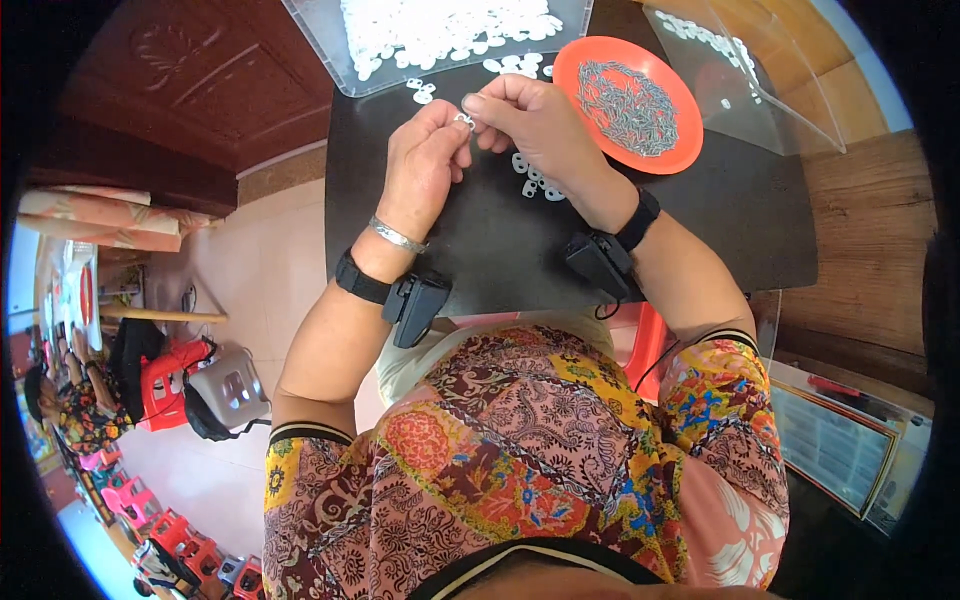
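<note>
My left hand [425, 155] is closed in a pinch on a small white plastic piece [464, 119] with holes in it, held above the dark table. Thumb and fingers of my right hand [530, 115] are pinched together right against that piece; whatever lies between them is too small to make out. Under my right wrist, several more white plastic pieces [545, 190] lie loose on the table. Right of that hand stands an orange-red plate [690, 125] full of small grey metal screws [630, 108].
At the table's far side is a clear plastic bin [362, 88] heaped with white pieces. Loose white pieces [424, 92] lie before it. Clear plastic panels [800, 75] stand at the far right. A dark table [480, 250] carries everything. Another person [85, 400] sits far left.
</note>
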Motion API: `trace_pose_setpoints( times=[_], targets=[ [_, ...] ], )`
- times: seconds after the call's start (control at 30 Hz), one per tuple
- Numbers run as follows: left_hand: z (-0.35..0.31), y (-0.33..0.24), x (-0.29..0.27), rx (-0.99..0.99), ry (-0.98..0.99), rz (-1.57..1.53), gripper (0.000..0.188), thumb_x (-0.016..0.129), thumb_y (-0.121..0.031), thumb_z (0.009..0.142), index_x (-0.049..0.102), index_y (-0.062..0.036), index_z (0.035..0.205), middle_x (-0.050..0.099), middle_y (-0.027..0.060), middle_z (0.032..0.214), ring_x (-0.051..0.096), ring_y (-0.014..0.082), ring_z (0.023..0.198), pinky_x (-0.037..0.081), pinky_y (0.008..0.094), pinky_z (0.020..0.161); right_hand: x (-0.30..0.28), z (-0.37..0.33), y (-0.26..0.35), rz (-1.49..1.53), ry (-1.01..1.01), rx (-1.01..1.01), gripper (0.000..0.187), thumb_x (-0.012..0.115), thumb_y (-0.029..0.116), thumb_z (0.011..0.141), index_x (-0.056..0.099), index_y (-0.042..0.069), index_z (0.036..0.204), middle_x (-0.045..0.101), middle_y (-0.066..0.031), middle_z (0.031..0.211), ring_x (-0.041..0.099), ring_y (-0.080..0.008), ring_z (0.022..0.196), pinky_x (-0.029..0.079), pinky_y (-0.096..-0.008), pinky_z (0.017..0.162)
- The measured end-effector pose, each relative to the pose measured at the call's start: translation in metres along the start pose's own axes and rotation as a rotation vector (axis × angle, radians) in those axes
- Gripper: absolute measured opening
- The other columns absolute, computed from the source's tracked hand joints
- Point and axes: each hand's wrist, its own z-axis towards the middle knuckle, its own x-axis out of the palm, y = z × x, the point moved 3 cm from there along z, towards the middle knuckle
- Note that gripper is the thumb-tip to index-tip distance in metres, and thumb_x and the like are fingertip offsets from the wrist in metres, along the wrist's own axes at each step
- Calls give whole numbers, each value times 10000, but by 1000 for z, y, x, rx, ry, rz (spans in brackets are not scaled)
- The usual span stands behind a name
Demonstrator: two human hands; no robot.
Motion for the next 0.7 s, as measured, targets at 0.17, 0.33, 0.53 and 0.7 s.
trace_pose_setpoints(
  times=[0.17, 0.33, 0.53, 0.7],
  targets=[
    [2, 1, 1, -2, 0, 39, 193, 497, -168, 881, 542, -58, 728, 498, -15, 599, 426, 59, 517, 338, 208, 469, 0, 0, 2, -68, -23, -44, 220, 616, 266, 888, 622, 51, 842, 604, 8, 713, 548, -49, 635, 443, -194, 572],
    [-1, 3, 4, -17, -15, 0, 197, 498, -164, 882, 540, -63, 718, 498, -17, 594, 421, 56, 503, 331, 202, 456, 2, -2, 1, -154, -49, -81, 218, 621, 256, 876, 620, 45, 822, 589, 12, 695, 525, -49, 621, 427, -192, 555],
    [-4, 5, 2, 22, -18, -29, 180, 490, -153, 877, 554, -67, 732, 509, -13, 597, 429, 59, 493, 329, 197, 446, 11, -10, 6, -5, -27, -194, 213, 630, 245, 862, 606, 47, 786, 564, 19, 633, 478, -35, 570, 391, -194, 511],
    [-3, 3, 5, 41, -21, -10, 163, 487, -146, 884, 557, -69, 757, 507, -14, 597, 425, 53, 494, 330, 192, 451, 6, -6, 4, -24, -34, -183, 210, 630, 246, 862, 621, 40, 819, 583, 16, 667, 486, -42, 583, 398, -195, 520]
  ],
)
